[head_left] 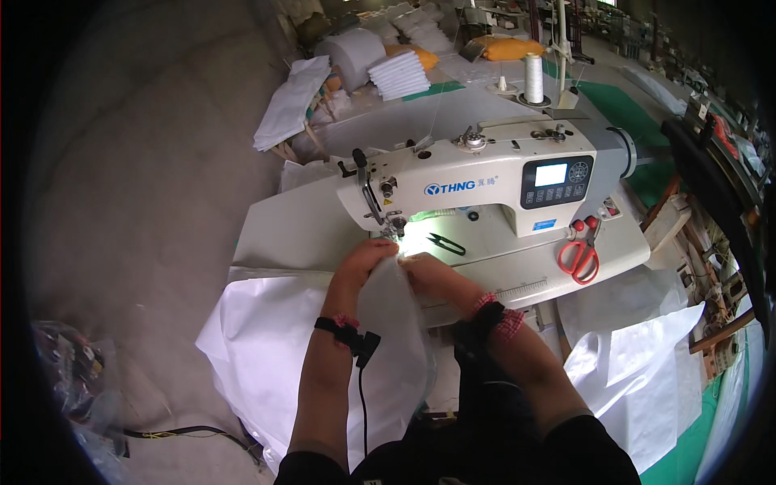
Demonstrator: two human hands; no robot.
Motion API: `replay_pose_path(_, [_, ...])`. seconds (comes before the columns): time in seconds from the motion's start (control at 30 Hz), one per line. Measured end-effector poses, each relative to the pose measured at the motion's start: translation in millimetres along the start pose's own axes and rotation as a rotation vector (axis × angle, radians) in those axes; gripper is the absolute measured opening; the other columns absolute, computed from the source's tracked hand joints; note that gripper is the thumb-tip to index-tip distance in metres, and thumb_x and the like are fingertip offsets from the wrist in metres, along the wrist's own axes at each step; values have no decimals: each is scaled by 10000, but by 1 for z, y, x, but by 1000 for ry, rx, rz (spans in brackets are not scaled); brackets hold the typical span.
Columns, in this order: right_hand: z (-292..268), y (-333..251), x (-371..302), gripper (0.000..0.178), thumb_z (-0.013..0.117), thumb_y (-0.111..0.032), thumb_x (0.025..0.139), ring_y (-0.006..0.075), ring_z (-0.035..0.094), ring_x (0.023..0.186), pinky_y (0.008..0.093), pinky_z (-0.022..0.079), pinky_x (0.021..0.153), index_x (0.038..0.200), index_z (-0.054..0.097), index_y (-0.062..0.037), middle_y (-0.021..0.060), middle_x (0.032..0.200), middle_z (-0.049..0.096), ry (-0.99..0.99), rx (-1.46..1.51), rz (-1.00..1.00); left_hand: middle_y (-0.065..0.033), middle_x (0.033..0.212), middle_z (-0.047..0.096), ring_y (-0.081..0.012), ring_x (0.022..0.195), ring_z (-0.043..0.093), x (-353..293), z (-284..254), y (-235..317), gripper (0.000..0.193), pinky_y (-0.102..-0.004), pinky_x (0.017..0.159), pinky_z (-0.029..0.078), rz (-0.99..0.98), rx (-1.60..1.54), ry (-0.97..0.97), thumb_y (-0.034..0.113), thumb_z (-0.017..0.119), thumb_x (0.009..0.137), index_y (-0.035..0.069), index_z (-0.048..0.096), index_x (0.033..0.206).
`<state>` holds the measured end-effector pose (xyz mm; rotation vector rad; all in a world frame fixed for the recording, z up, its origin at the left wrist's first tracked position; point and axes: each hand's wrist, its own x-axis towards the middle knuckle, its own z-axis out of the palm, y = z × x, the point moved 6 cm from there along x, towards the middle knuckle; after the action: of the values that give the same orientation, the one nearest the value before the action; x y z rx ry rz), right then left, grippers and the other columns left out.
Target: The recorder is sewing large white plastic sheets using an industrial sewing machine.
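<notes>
The left hand (pixel 370 257) and right hand (pixel 436 277) pinch the white sheet (pixel 279 339), which hangs low, left of the frame's middle. They're near the needle end (pixel 397 225) of the sewing machine (pixel 477 174), so a slip could poke one.

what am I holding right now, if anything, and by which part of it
Your left hand and right hand hold the white sheet by its upper edge, near the sewing machine's needle; exact finger placement is unclear.
</notes>
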<state>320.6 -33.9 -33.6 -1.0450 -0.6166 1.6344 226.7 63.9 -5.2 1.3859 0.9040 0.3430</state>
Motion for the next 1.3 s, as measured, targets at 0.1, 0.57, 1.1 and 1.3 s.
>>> replay_pose_path(0.1, [8, -1, 7, 212, 514, -166, 887, 200, 615, 725, 343, 506, 653, 942, 576, 29, 132, 771, 622, 178, -375, -286, -1, 724, 584, -86, 668, 520, -2, -2, 3, 211, -249, 608, 424, 80, 45, -12, 238, 676, 799, 39, 650, 866])
replay_pose_path(0.57, [57, -13, -34, 313, 542, -84, 790, 251, 672, 700, 349, 532, 582, 1089, 553, 7, 121, 768, 652, 587, -1701, -478, -142, 683, 604, -281, 623, 583, 4, 5, 10, 183, -371, 565, 436, 443, 852, 280, 187, 589, 796, 13, 593, 738])
replay_pose_path(1.1, [55, -2, -39, 271, 511, -97, 796, 227, 659, 647, 319, 508, 550, 1031, 583, 17, 85, 742, 643, 568, -1660, -522, -95, 1007, 587, -295, 963, 534, -46, 35, 3, 315, -404, 833, 445, 972, 1170, 447, 170, 664, 716, 44, 639, 1004])
replay_pose_path(1.3, [53, -8, -29, 187, 525, -109, 792, 215, 667, 651, 314, 512, 556, 938, 596, -14, 68, 709, 651, 580, -1657, -550, -125, 1058, 561, -308, 977, 526, -37, 24, 0, 290, -384, 841, 449, 819, 1107, 516, 159, 639, 758, 104, 664, 1041])
